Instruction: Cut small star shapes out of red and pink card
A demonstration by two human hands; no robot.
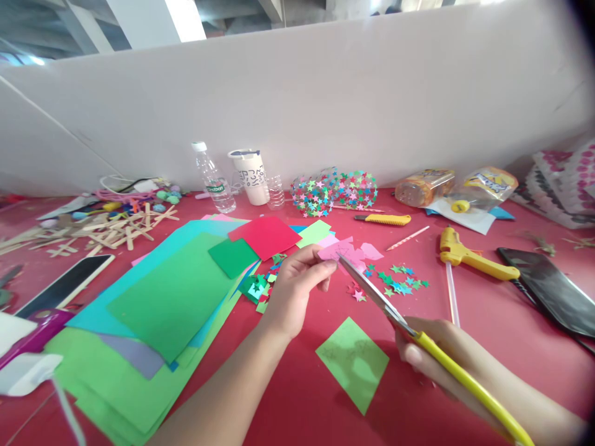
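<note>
My left hand (pixel 297 282) pinches a piece of pink paper (pixel 343 250) between thumb and fingers, above the middle of the table. My right hand (pixel 434 350) is closed on a pair of scissors with yellow handles (pixel 458 368). Their metal blades point up and left, with the tips at the pink paper near my left thumb. Faint drawn lines show on the paper. Below the blades a light green square of paper (pixel 352 365) lies on the table, partly in shadow. Small paper stars (pixel 398 282) are scattered just beyond the scissors.
Coloured paper sheets (pixel 171 297) are stacked at left, near a phone (pixel 65 285) and wooden sticks (pixel 125 229). Along the back wall stand a water bottle (pixel 214 179), a white cup (pixel 251 176) and star-filled containers (pixel 334 191). At right lie a yellow cutter (pixel 385 219) and a glue gun (pixel 474 257).
</note>
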